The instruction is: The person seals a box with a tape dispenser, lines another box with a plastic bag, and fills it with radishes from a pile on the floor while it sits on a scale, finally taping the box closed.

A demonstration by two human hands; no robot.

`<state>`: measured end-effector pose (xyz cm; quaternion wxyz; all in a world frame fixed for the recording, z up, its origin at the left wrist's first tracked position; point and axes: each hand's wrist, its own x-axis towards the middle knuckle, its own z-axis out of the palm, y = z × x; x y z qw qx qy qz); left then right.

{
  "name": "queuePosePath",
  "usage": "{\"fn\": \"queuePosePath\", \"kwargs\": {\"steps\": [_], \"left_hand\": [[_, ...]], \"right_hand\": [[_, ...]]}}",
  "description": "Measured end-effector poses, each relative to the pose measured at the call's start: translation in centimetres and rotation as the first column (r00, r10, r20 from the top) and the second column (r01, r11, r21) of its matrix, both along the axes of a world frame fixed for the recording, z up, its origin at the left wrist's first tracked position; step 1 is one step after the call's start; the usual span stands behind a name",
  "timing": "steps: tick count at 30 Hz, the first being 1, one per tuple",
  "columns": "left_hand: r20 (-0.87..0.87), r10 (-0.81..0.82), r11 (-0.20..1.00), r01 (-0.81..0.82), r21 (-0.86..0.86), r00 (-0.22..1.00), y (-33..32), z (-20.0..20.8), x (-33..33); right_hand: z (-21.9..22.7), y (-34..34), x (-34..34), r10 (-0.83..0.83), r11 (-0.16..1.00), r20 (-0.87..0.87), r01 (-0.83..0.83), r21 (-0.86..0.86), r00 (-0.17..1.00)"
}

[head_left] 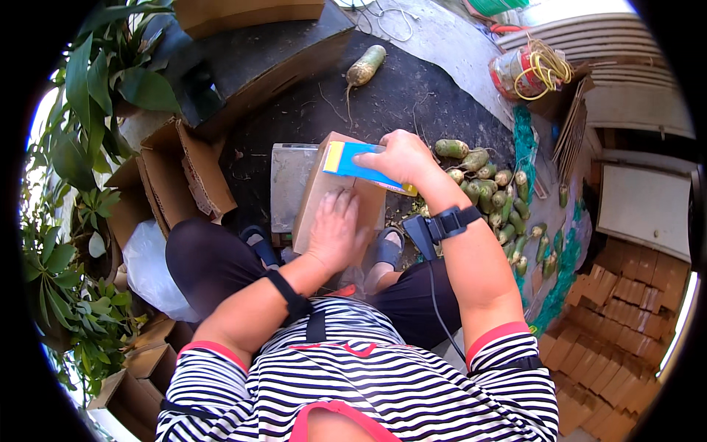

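A closed cardboard box (306, 214) stands between my knees on a pale grey slab (286, 173). My left hand (335, 227) lies on top of the box with its fingers stretched out, slightly smeared by motion, and nothing shows in it. Over the far right part of the lid, my right hand (401, 156) is closed around a blue and yellow tape dispenser (353, 162). The dispenser lies across the box's top, with its yellow end toward the left. Its underside and the tape are hidden from view.
Several green-and-white radishes (490, 191) are heaped on the ground at my right, and a lone radish (367, 65) lies farther off. Open cardboard boxes (177, 166) stand at my left beside leafy plants (88, 110). A red bucket (512, 74) with yellow rope sits far right.
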<state>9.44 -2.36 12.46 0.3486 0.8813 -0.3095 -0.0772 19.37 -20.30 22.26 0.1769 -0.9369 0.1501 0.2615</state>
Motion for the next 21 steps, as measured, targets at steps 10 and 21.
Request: {"fn": "queuePosePath", "kwargs": {"steps": [10, 21], "left_hand": [[0.085, -0.181, 0.916, 0.136, 0.378, 0.980, -1.2, -0.7, -1.4], [0.099, -0.157, 0.926, 0.112, 0.360, 0.983, -1.1, -1.2, -1.6]], "right_hand": [[0.6, -0.6, -2.0, -0.022, 0.999, 0.022, 0.021, 0.048, 1.000], [0.1, -13.1, -11.9, -0.116, 0.986, -0.014, 0.117, 0.120, 0.993]]}}
